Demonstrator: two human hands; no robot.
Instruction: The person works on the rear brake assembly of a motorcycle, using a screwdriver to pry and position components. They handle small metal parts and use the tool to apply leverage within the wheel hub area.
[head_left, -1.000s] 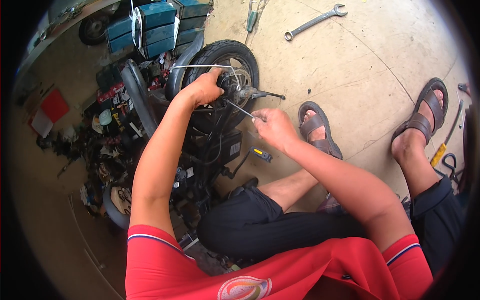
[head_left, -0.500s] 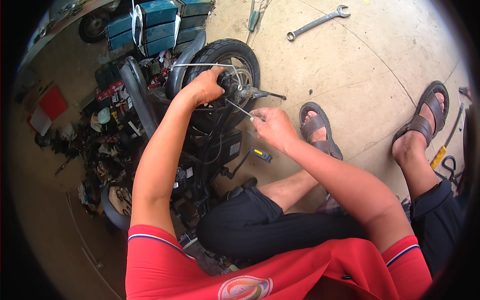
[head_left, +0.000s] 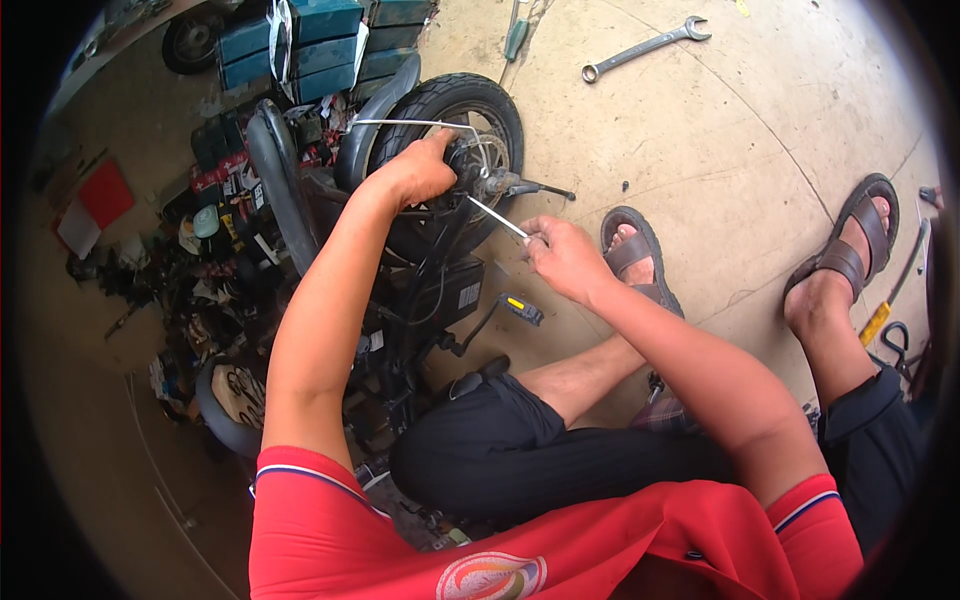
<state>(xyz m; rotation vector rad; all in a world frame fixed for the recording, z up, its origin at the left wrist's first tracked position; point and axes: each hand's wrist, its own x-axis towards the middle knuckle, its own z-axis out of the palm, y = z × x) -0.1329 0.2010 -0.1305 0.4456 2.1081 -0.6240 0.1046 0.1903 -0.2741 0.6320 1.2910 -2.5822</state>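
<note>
1. Change: my right hand has drawn back slightly, baring more of the thin metal rod pinched in its fingers; I judge the work to be still centred at the wheel hub, now gripped from farther out.
2. Rod: straight, smooth and pale, running from my right fingertips toward the hub; whether its far end touches, I cannot tell.
3. My left hand stays spread over the hub; whether its fingers grip or merely rest, I cannot tell.
4. Beyond my left fingers: a treaded black rubber tyre and a bent, silvery metal bar.
5. Beyond my right fingers, well apart: a steel combination wrench on smooth, pale floor.
</note>
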